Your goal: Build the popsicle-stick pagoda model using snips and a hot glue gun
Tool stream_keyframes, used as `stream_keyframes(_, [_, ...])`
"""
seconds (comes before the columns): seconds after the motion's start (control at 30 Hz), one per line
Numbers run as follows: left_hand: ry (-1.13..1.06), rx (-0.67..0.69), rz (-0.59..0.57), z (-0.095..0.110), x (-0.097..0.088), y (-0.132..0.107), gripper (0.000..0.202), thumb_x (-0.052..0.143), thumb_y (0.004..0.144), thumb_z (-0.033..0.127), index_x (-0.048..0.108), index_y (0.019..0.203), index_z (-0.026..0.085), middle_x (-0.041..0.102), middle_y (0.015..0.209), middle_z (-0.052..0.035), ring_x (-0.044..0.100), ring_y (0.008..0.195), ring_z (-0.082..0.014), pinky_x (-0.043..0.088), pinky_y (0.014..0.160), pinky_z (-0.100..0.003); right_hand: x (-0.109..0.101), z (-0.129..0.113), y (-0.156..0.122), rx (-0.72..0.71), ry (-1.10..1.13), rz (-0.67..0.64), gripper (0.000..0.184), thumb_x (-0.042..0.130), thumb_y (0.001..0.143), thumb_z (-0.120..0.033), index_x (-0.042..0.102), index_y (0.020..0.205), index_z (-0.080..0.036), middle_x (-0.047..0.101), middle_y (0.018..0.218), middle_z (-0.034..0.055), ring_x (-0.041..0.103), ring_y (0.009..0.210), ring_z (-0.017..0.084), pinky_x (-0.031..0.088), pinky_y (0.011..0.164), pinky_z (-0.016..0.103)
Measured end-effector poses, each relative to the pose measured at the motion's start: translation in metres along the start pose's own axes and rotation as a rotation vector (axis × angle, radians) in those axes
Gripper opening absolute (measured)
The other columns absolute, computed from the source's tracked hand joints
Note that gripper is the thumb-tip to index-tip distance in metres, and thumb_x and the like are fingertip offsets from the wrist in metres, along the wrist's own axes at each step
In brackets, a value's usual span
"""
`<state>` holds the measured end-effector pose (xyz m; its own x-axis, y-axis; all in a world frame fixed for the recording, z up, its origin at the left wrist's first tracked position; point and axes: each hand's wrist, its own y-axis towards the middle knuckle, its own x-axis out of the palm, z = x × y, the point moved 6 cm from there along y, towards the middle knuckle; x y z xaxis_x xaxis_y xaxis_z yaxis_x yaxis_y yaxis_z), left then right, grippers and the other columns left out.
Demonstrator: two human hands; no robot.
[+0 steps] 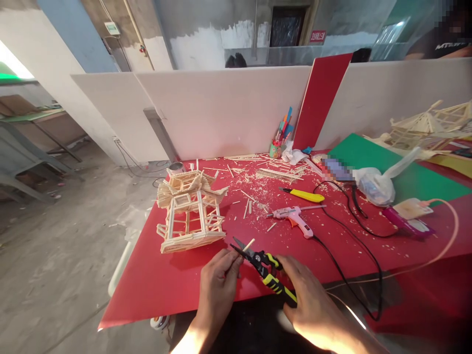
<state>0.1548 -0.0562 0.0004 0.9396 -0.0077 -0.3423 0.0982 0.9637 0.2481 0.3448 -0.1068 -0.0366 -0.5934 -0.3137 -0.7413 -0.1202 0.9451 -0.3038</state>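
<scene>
My left hand (218, 281) pinches a thin wooden stick (249, 245) near the front edge of the table. The stick's pale end pokes up between the blades of black and yellow shears (272, 281). My right hand (313, 300) is wrapped round the shears' handles, and the blades look parted around the stick. Just left of and beyond my left hand stands a small pagoda-like model (191, 211) built of wooden sticks. A pink hot glue gun (295, 219) lies on the table beyond the shears, with a yellow utility knife (304, 195) behind it.
Cut sticks (282, 173) and shavings litter the red table (140, 290). A pen holder (275, 150) stands by the white partition (221, 113). Black cables loop at the right, near a plastic bag (376, 186) and a green board (416, 172). A person (442, 39) is beyond the partition.
</scene>
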Motion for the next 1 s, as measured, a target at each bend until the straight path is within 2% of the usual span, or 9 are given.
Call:
stream_keyframes(0.07, [0.023, 0.018, -0.024, 0.003, 0.001, 0.001, 0.027, 0.053, 0.090, 0.024, 0.066, 0.068, 0.017, 0.056, 0.061, -0.0005, 0.052, 0.054, -0.0103, 0.039, 0.053, -0.019, -0.002, 0.001, -0.001, -0.022, 0.033, 0.006, 0.084, 0.050, 0.065, -0.006, 0.039, 0.147, -0.023, 0.042, 0.151, 0.0111, 0.038, 0.142, 0.027, 0.031, 0.117, 0.047])
stream_keyframes(0.17, [-0.047, -0.056, -0.097, 0.001, 0.005, 0.003, 0.030, 0.053, 0.090, 0.030, 0.061, 0.063, 0.017, 0.053, 0.058, 0.0005, 0.048, 0.051, -0.0102, 0.036, 0.051, -0.020, -0.007, -0.001, -0.003, -0.057, 0.074, -0.018, 0.086, 0.049, 0.062, -0.007, 0.040, 0.146, -0.024, 0.045, 0.149, 0.0100, 0.039, 0.141, 0.027, 0.034, 0.115, 0.046])
stream_keyframes(0.3, [-0.246, -0.320, -0.194, -0.011, 0.010, 0.000, 0.038, 0.062, 0.084, 0.044, 0.056, 0.058, 0.016, 0.045, 0.052, 0.0024, 0.039, 0.048, -0.0087, 0.029, 0.047, -0.021, -0.016, -0.004, -0.006, -0.076, 0.082, -0.050, 0.086, 0.049, 0.061, -0.009, 0.041, 0.146, -0.024, 0.046, 0.149, 0.0094, 0.039, 0.140, 0.028, 0.036, 0.114, 0.046])
stream_keyframes(0.43, [-0.497, -0.550, -0.264, -0.019, 0.017, -0.005, 0.041, 0.073, 0.072, 0.052, 0.066, 0.068, 0.012, 0.041, 0.050, 0.0046, 0.029, 0.044, -0.0054, 0.018, 0.044, -0.021, -0.015, -0.007, -0.007, -0.101, 0.120, -0.067, 0.081, 0.052, 0.064, -0.014, 0.043, 0.144, -0.024, 0.047, 0.148, 0.0098, 0.041, 0.139, 0.029, 0.037, 0.113, 0.048])
stream_keyframes(0.53, [-0.642, -0.621, -0.292, -0.016, 0.020, -0.007, 0.040, 0.078, 0.067, 0.050, 0.068, 0.068, 0.011, 0.040, 0.047, 0.0052, 0.026, 0.041, -0.0034, 0.014, 0.042, -0.021, -0.011, -0.009, -0.006, -0.110, 0.174, -0.057, 0.074, 0.055, 0.069, -0.020, 0.046, 0.142, -0.025, 0.052, 0.143, 0.0099, 0.046, 0.135, 0.029, 0.040, 0.110, 0.048])
stream_keyframes(0.67, [-0.759, -0.664, -0.293, -0.013, 0.021, -0.007, 0.035, 0.081, 0.065, 0.044, 0.069, 0.067, 0.011, 0.042, 0.045, 0.0055, 0.024, 0.037, -0.0012, 0.010, 0.041, -0.020, -0.010, -0.010, -0.006, -0.120, 0.230, -0.060, 0.069, 0.056, 0.072, -0.024, 0.047, 0.141, -0.022, 0.052, 0.142, 0.0122, 0.047, 0.134, 0.029, 0.039, 0.111, 0.049])
stream_keyframes(0.8, [-0.890, -0.730, -0.383, -0.013, 0.027, -0.009, 0.031, 0.082, 0.067, 0.039, 0.070, 0.071, 0.010, 0.044, 0.042, 0.0060, 0.020, 0.033, 0.0004, 0.009, 0.038, -0.019, -0.016, -0.006, -0.007, -0.133, 0.191, -0.093, 0.073, 0.055, 0.073, -0.025, 0.042, 0.145, -0.022, 0.044, 0.150, 0.0128, 0.039, 0.141, 0.030, 0.035, 0.114, 0.050])
stream_keyframes(0.9, [-0.995, -0.778, -0.440, -0.014, 0.033, -0.011, 0.030, 0.083, 0.067, 0.037, 0.070, 0.071, 0.010, 0.046, 0.043, 0.0057, 0.018, 0.031, 0.0012, 0.008, 0.036, -0.018, -0.018, -0.001, -0.007, -0.141, 0.133, -0.134, 0.081, 0.053, 0.070, -0.020, 0.037, 0.149, -0.021, 0.037, 0.156, 0.0112, 0.030, 0.146, 0.029, 0.028, 0.118, 0.050])
stream_keyframes(1.0, [-1.087, -0.842, -0.496, -0.015, 0.039, -0.013, 0.029, 0.085, 0.064, 0.033, 0.069, 0.069, 0.010, 0.046, 0.043, 0.0056, 0.017, 0.031, 0.0016, 0.006, 0.034, -0.017, -0.016, 0.002, -0.007, -0.142, 0.123, -0.157, 0.081, 0.053, 0.071, -0.020, 0.036, 0.150, -0.020, 0.036, 0.156, 0.0113, 0.029, 0.146, 0.030, 0.026, 0.118, 0.052])
